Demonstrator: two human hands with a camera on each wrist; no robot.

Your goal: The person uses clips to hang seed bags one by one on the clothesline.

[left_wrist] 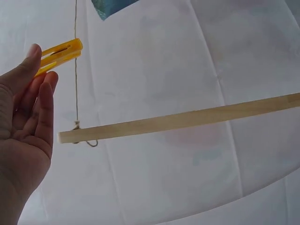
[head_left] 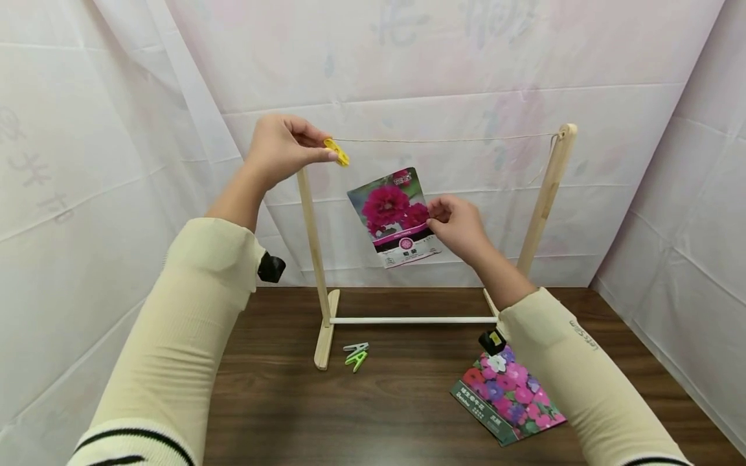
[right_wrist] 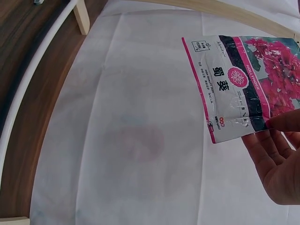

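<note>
Head view: we look at a wooden frame (head_left: 546,194) on a dark wood-grain tabletop (head_left: 280,408), a thin cord (head_left: 431,141) strung between its posts and a white rod (head_left: 414,320) low across it.
Left hand (head_left: 280,150): at ten o'clock, thumb and fingers pinching the yellow clothespin (head_left: 339,154).
Yellow clothespin: at eleven o'clock, by the cord's left end; in the left wrist view we see it cross the cord, but whether it bites the cord we cannot tell.
Right hand (head_left: 460,226): at three o'clock, thumb and fingers pinching the hollyhock seed packet (head_left: 396,217) by its right edge.
Hollyhock seed packet: near the centre, below the cord and apart from it, its top tilted toward eleven o'clock.
Spare clothespins: at six o'clock on the tabletop we find a grey-blue clothespin (head_left: 357,347) and a green clothespin (head_left: 358,358), close together near the frame's left foot.
Beishu flower packet (head_left: 507,398): lying on the tabletop between four and five o'clock, partly hidden from us by the right sleeve (head_left: 571,362).
</note>
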